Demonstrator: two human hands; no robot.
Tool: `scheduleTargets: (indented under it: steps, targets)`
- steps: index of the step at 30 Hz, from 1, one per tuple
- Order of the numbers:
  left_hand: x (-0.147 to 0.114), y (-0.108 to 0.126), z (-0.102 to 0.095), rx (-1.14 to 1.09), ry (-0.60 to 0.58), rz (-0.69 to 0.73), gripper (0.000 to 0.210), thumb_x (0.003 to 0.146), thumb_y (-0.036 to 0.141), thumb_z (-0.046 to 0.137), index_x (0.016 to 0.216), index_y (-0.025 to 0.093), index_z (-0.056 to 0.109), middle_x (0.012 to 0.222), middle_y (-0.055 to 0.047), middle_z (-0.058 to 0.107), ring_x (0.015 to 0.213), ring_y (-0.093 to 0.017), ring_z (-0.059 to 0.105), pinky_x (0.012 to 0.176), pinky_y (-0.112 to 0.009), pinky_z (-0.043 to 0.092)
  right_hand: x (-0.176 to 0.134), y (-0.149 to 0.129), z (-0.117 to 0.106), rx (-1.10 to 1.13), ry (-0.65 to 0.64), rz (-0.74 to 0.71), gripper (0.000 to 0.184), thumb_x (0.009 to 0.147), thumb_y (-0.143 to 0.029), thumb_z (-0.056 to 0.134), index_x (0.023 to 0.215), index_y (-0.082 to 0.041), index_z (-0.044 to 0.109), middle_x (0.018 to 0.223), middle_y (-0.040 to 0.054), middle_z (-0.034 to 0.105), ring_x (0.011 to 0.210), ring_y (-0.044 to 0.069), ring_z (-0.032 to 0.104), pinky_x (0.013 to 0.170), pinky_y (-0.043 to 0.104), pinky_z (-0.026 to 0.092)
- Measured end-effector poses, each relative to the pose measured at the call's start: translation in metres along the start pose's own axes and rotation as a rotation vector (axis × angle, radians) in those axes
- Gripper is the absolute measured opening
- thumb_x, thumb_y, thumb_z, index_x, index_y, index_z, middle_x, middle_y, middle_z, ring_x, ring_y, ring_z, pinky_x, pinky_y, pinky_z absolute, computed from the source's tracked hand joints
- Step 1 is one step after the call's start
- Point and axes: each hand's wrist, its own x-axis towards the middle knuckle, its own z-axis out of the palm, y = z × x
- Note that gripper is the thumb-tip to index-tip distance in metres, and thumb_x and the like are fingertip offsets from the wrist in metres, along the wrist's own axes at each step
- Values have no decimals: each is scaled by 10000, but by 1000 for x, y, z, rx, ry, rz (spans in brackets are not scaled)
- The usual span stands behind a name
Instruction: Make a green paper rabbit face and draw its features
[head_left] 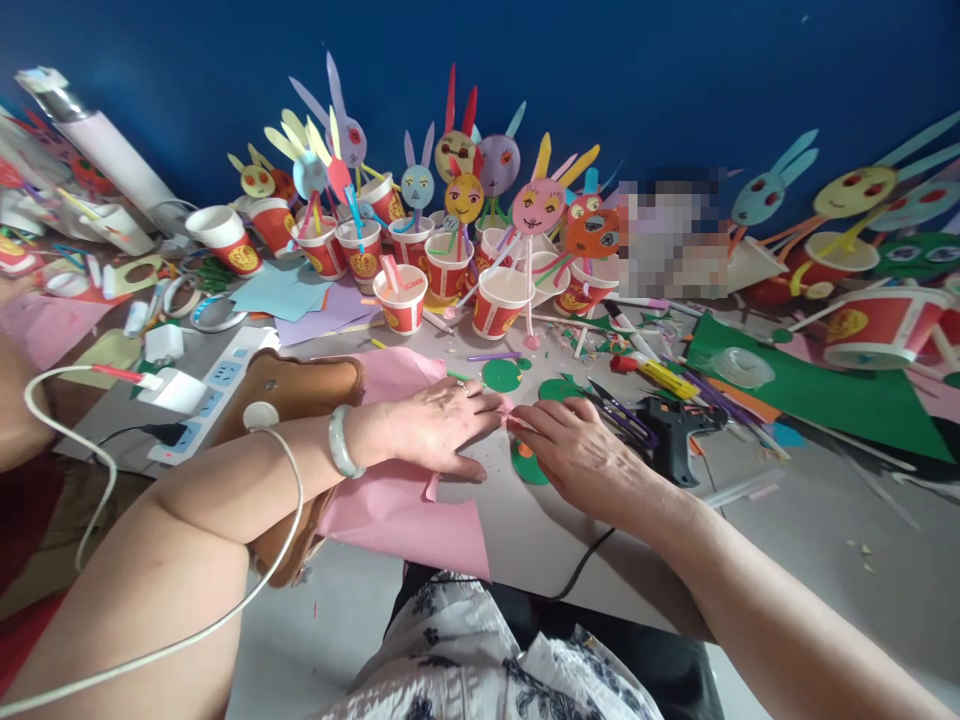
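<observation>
A white power strip, fitted with a charger and a black plug, lies left of the pink sheet. A brown case sits against the sheet's left side. The left hand reaches across the sheet, fingers extended, thumb spread apart from them. Past the sheet's right edge are a green disc and a small pink piece, the latter at both hands' fingertips. Further right of the sheet, the right hand is bent, fingers together, partly covering a second disc; from where I stand, I cannot tell whether it pinches the piece. A black glue gun lies farthest from the sheet.
</observation>
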Motion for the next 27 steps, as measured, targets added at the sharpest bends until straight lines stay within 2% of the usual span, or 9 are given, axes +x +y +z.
scheduleTargets:
  steps: [10, 16, 22, 27]
  targets:
    - [-5, 3, -1, 81, 42, 19, 620, 963, 540, 629, 1462, 199, 491, 1589, -145, 478, 1408, -341, 472, 1136, -467, 408, 2, -4, -3, -48, 3, 1, 261, 977, -83, 538, 1149, -93, 735, 1100, 132, 741, 958, 241, 595, 856, 383, 345]
    - [-4, 1, 0, 21, 51, -4, 673, 944, 547, 667, 1459, 154, 482, 1567, -157, 509, 1378, -340, 502, 1127, -466, 427, 1, -5, 0, -44, 29, -2, 233, 952, -61, 547, 1062, -103, 748, 1101, 127, 741, 927, 238, 593, 845, 380, 345]
    - [-1, -6, 5, 7, 98, 18, 615, 954, 613, 629, 1358, 154, 571, 1477, -166, 580, 1343, -333, 534, 1110, -465, 440, 2, -5, -1, -50, 1, 3, 336, 929, -57, 542, 1220, -92, 706, 1101, 128, 741, 948, 246, 602, 863, 380, 343]
    - [1, -7, 2, -10, 114, 31, 613, 957, 650, 602, 1336, 169, 604, 1495, -149, 572, 1401, -336, 478, 1161, -473, 416, 1, -7, -5, -63, -52, 9, 351, 932, -53, 534, 1235, -106, 703, 1130, 149, 735, 966, 256, 610, 851, 395, 342]
